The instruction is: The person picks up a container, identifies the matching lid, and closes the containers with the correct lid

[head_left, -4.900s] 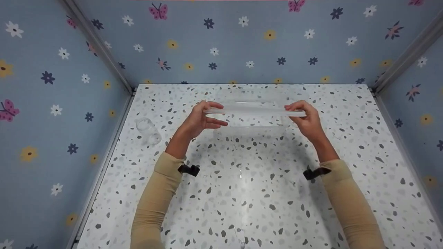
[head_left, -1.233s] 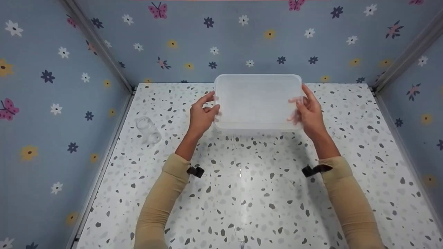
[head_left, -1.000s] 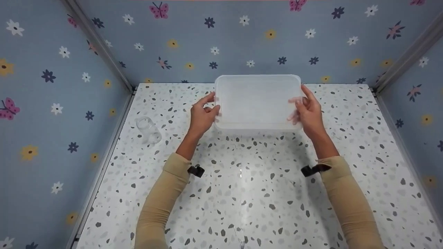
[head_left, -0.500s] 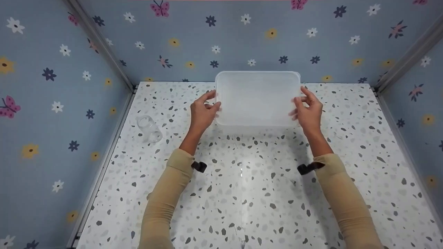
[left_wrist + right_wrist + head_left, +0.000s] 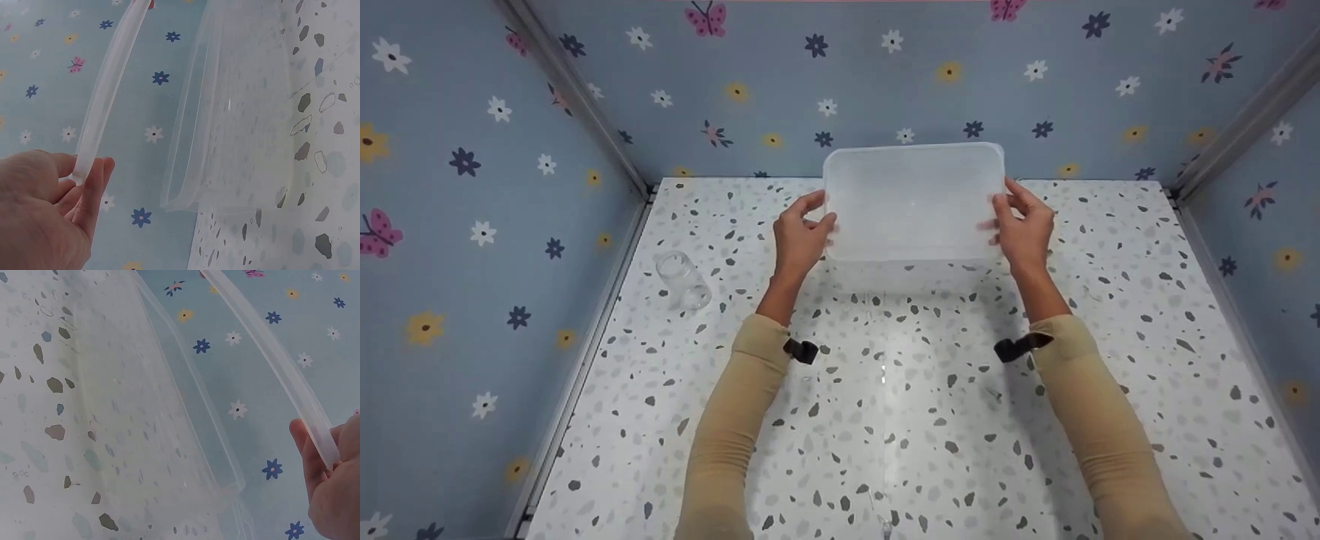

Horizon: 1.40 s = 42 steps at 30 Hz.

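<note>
A translucent white rectangular plastic lid (image 5: 915, 202) is held up between both hands, its broad face turned toward the head camera. My left hand (image 5: 801, 236) pinches its left edge between thumb and fingers, as the left wrist view also shows. At the opposite edge, my right hand (image 5: 1026, 229) grips the lid the same way, with some fingertips showing faintly through the plastic. Beneath the lid and apart from it, a clear plastic container (image 5: 242, 124) stands on the speckled table with its open rim up. From the head, the lid hides most of this container.
A clear cylindrical jar or cup (image 5: 684, 280) lies on the table's left side. Blue flowered panels (image 5: 885, 82) enclose the back and both sides of the white speckled tabletop (image 5: 847, 435). Black wrist cameras (image 5: 801, 350) sit at both cuffs.
The lid was seen nearly edge-on at first, then turned to show its broad face. Lately both hands have moved it a little upward in the head view, its right side now slightly higher.
</note>
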Available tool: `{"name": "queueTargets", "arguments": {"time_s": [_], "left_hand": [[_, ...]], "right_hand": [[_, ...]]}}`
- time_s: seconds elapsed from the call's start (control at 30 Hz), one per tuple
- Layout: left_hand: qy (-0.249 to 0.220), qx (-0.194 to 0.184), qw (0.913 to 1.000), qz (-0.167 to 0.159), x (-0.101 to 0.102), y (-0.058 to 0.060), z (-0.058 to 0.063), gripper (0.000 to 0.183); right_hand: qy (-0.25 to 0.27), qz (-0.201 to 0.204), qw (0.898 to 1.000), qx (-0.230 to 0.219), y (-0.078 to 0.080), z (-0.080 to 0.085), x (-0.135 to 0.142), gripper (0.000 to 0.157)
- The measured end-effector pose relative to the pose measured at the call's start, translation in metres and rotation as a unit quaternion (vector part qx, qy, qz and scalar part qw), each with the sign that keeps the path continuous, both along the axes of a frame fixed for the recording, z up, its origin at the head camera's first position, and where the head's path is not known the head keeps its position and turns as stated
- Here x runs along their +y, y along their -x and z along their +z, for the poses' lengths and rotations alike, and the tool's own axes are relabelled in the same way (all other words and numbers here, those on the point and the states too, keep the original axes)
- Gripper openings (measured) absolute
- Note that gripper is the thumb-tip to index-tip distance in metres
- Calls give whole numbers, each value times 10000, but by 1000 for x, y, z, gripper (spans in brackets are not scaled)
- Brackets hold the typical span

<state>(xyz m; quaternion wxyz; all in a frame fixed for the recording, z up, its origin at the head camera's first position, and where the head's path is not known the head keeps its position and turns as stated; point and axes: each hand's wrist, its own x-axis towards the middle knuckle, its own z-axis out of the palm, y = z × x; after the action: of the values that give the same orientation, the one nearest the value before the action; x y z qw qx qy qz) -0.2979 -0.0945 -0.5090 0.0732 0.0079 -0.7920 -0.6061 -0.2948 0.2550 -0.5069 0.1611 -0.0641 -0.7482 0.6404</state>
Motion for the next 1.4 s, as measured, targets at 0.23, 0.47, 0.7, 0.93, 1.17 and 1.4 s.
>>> {"name": "queueTargets", "arguments": {"time_s": [0.23, 0.47, 0.7, 0.93, 1.17, 1.4], "left_hand": [[-54, 151, 9999, 37, 2, 5, -2, 46], [-81, 22, 9999, 142, 4, 7, -6, 46], [-89, -141, 9995, 256, 6, 8, -11, 46], [186, -18, 9995, 246, 10, 7, -18, 48], [545, 69, 9979, 346, 12, 6, -29, 48], [843, -163, 9957, 335, 12, 5, -39, 49]], "right_hand": [[-18, -10, 9998, -183, 4, 0, -3, 48], [-253, -7, 9990, -379, 7, -4, -4, 51], [-233, 322, 9982, -456, 11, -15, -7, 58], [-265, 421, 9976, -476, 14, -25, -11, 58], [-266, 533, 9962, -630, 14, -33, -11, 59], [-198, 615, 9952, -737, 16, -43, -10, 59]]}}
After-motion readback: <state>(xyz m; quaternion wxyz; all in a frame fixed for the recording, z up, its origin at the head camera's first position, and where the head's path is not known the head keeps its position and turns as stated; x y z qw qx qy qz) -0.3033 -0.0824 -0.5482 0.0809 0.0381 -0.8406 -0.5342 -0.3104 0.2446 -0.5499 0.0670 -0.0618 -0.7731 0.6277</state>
